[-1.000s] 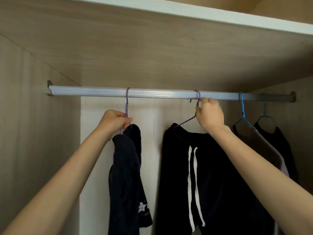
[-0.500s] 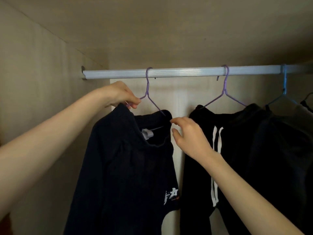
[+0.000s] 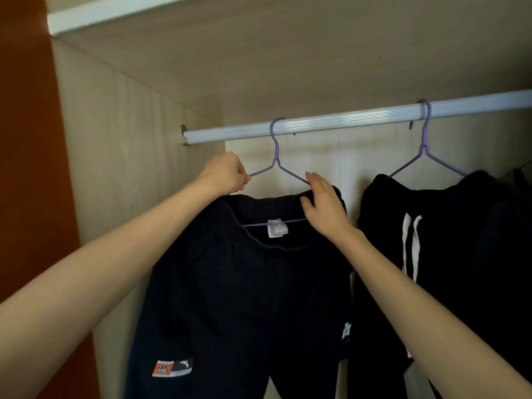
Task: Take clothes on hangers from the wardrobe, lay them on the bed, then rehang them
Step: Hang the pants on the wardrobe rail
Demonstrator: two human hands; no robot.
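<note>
A dark navy garment (image 3: 244, 283) with a white label and a small orange patch hangs on a purple hanger (image 3: 276, 156) hooked over the silver rail (image 3: 331, 122). My left hand (image 3: 226, 174) is closed on the hanger's left arm and the cloth at that shoulder. My right hand (image 3: 324, 205) grips the garment's right shoulder over the hanger's other arm. To the right, a black garment with white drawstrings (image 3: 431, 254) hangs on a second purple hanger (image 3: 424, 148).
The wardrobe's pale wood side wall (image 3: 129, 168) stands close on the left, with an orange-brown panel (image 3: 28, 168) beyond it. A shelf board (image 3: 288, 53) runs just above the rail. More dark clothing shows at the far right edge.
My right hand has risen from below the collar to the navy garment's right shoulder. The garment now hangs flat facing me. The view has shifted left and up.
</note>
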